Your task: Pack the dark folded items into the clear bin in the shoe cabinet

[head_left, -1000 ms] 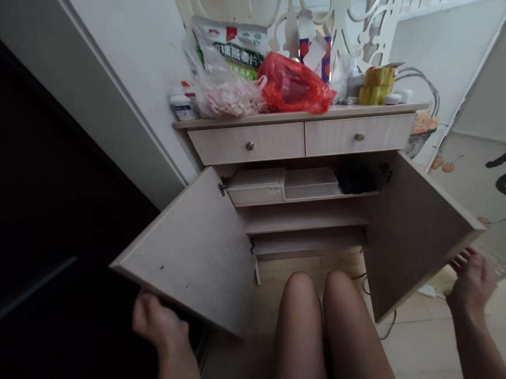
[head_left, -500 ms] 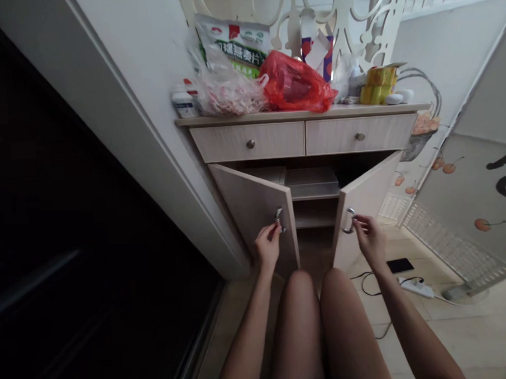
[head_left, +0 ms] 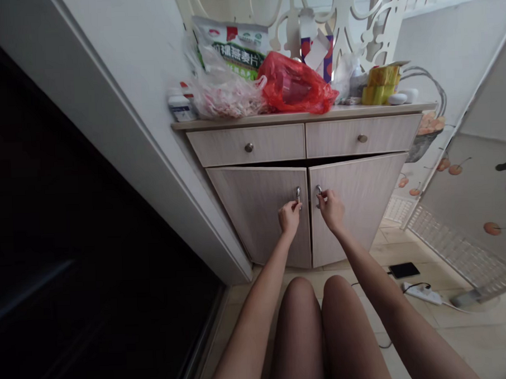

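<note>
The left hand point(head_left: 290, 218) and the right hand point(head_left: 331, 210) are close together but not touching, each clamped on its own slim metal handle. The left hand's fingers close on the left handle point(head_left: 298, 195), and the right hand's fingers close on the right handle point(head_left: 319, 193), with only a narrow space between the two handles.

Both handles are mounted beside the centre seam of a pale wood-grain cabinet, on the left door point(head_left: 258, 217) and the right door point(head_left: 354, 207). These doors lie directly under the hands and meet at the seam, with a thin dark gap along their top edges. Just above the hands are two matching drawers, the left drawer point(head_left: 246, 145) and the right drawer point(head_left: 362, 138), each with a round metal knob.

Higher up, beyond the fingertips, the cabinet top point(head_left: 300, 116) holds a red plastic bag point(head_left: 294, 84), a clear bag point(head_left: 228, 98) of pinkish-white contents, a printed cereal bag point(head_left: 234, 45) and a yellow package point(head_left: 378, 85). Below and to the right of the right hand, a black phone point(head_left: 403, 270) and a white power strip point(head_left: 421, 294) lie on the tiled floor point(head_left: 452, 337). The person's bare knees point(head_left: 321, 309) are below both hands.
</note>
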Tool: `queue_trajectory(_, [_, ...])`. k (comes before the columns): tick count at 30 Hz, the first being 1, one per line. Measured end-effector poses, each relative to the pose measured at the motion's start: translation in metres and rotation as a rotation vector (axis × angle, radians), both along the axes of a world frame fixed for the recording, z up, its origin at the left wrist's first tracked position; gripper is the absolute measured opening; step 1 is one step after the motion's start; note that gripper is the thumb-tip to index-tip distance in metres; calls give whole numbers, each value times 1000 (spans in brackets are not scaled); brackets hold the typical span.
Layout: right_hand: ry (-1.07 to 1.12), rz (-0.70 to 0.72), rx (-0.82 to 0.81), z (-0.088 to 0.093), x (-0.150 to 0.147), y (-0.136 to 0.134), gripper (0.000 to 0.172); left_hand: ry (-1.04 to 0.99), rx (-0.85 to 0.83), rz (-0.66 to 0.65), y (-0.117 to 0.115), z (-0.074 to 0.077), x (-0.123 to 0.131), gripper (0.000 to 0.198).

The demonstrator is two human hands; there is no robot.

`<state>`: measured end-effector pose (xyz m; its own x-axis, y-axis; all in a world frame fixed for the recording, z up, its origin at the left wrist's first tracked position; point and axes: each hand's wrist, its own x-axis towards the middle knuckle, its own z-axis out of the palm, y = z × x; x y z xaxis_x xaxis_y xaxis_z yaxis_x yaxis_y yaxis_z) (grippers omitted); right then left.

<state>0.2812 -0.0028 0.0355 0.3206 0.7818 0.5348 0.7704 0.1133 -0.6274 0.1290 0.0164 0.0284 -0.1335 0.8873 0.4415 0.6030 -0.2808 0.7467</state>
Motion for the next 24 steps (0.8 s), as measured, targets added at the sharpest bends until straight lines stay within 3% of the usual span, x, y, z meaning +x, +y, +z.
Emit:
queue_trajectory(5, [-24, -4, -14, 0, -2, 22, 26, 69, -50, -3, 15, 8, 8, 12])
queue_trajectory(10, [-40, -16, 9, -2, -3, 43, 33, 138, -99, 21, 28, 14, 11, 14])
queue_trajectory(24, [-74, 30, -85, 2, 5, 80, 23, 164, -120, 0, 62, 13, 14, 15])
